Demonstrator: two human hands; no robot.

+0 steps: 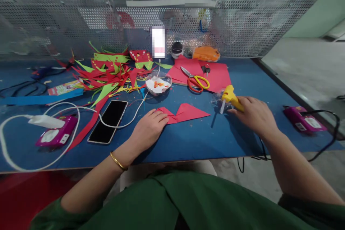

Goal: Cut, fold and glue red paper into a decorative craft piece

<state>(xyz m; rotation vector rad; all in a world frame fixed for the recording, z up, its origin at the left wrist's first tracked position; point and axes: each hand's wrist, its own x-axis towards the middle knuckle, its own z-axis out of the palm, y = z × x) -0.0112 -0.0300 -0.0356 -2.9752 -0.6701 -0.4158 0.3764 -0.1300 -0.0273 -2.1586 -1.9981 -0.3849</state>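
My right hand [256,113] is closed round the handle of a yellow glue gun [229,96], held above the right part of the table. A pale glue stick or nozzle points down at its far end, with some clear plastic around it. A red paper cutout [190,113], notched at its top edge, lies on the blue table. My left hand [151,125], with a gold bangle at the wrist, grips its left end, and the fingers cover that part. Beyond it, red-and-yellow-handled scissors [196,81] rest on red paper sheets [215,75].
Red and green paper strips [110,75] heap at the back left, beside decorated paper masks [141,57]. A clear bowl [158,84], a phone [108,121] and a white cable [134,115] lie before me. Purple power sockets [304,119] sit at both sides. Perforated metal mesh [237,25] borders the back.
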